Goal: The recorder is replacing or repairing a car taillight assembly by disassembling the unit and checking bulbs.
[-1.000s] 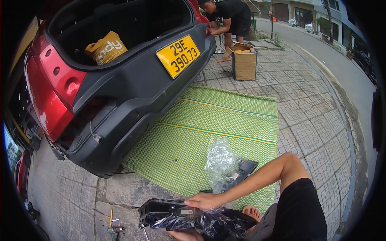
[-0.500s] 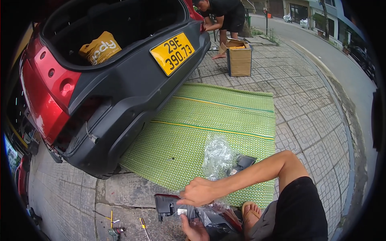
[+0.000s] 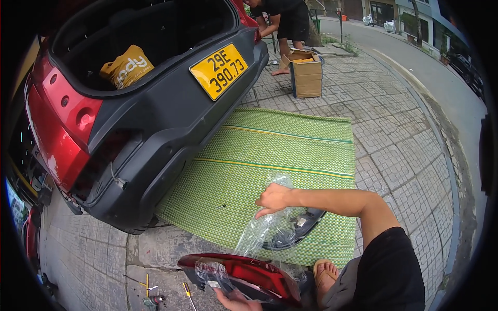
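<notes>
A red car tail light [image 3: 244,272] with a dark housing lies low in front of me, clear plastic wrap still around part of it. Underneath, my left hand [image 3: 236,301] supports and grips it near its left end. My right hand [image 3: 275,199] is closed on the clear plastic wrap [image 3: 251,236], which stretches up from the light. Beneath the right forearm, a dark curved lamp-like part [image 3: 308,220] with a white label rests on the green mat [image 3: 280,140]. The right hand's grip partly hides the wrap's upper end.
To the left stands a red car [image 3: 171,119] with its boot open, a yellow bag [image 3: 127,67] inside, and a loose connector [image 3: 120,183] in its lamp recess. A screwdriver [image 3: 188,295] and a drill [image 3: 153,300] lie on the paving. Beyond are a cardboard box [image 3: 307,78] and another person [image 3: 290,20].
My right hand has moved up and away from the tail light, drawing the plastic wrap out with it. The light has turned so its red lens shows.
</notes>
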`<state>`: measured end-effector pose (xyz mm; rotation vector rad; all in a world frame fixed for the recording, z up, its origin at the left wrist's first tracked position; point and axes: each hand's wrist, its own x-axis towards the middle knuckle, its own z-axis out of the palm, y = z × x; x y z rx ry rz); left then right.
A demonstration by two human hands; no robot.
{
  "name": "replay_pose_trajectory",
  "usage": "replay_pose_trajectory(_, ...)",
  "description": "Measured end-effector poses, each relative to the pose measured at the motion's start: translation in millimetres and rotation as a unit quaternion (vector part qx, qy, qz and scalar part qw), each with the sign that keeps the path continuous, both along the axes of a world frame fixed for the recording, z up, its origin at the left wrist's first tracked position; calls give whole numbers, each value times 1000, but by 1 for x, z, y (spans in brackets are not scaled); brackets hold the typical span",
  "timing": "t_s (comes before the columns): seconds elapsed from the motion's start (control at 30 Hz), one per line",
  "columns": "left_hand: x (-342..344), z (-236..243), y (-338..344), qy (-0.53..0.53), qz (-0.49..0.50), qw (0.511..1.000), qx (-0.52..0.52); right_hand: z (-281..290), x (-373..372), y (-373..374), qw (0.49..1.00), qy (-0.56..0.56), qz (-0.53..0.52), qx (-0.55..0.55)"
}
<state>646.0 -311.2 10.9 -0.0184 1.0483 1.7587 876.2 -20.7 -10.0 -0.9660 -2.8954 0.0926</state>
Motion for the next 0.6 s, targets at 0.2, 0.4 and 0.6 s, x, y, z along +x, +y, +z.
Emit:
replay_pose_trajectory(0.2, 16, 4, 1, 48, 48, 998, 16, -9, -3, 1, 991, 127, 7, 51)
replay_pose_trajectory(0.4, 20, -7, -3, 84, 80, 991, -65, 58, -62, -75, 808, 303, -17, -506)
replay_pose_trajectory(0.6, 16, -55, -2, 189, 110, 976, -5, 14, -81, -138, 774, 275, 15, -570)
